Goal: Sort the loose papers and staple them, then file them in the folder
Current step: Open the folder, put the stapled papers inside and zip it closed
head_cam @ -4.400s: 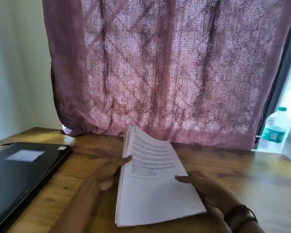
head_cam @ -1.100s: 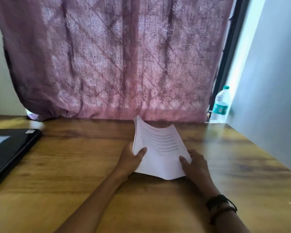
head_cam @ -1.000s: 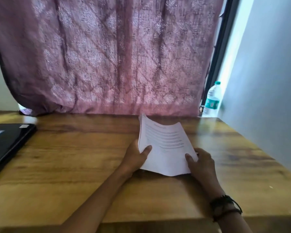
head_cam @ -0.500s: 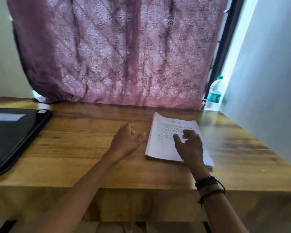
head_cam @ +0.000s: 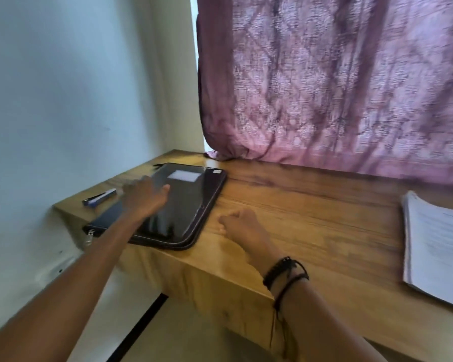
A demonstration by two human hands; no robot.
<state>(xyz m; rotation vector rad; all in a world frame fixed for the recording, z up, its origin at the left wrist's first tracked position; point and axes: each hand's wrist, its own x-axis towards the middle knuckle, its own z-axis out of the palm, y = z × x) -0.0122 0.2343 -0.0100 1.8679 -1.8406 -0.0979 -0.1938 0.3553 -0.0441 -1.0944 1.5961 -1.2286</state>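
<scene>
We find the stack of papers (head_cam: 439, 246) lying flat at the right end of the wooden counter (head_cam: 311, 218), well apart from both hands, which suggests to us that it is parked there so the hands are free for tools. We see no staple in it, though its corners are too blurred to be sure. The left hand (head_cam: 144, 194) stretches out with its fingers spread and fairly straight, holding nothing. It hovers over the left edge of the black zip folder (head_cam: 186, 205), and we cannot tell whether it touches the cover. Just beyond it lies a slim blue-and-white object (head_cam: 100, 197), perhaps a pen or the stapler, but motion blur keeps us from saying which. We judge that the reach is aimed there or at the folder itself. The right hand (head_cam: 239, 222) hangs low over bare wood just right of the folder, fingers loosely curled and empty, placed as if to steady or open the cover. The folder lies closed, its zip pull (head_cam: 90, 235) dangling off the counter's front corner. As for writing, the pale label (head_cam: 184, 175) on the cover shows nothing we can read, and the printed lines on the top sheet are too faint to make out. No brand is visible.
</scene>
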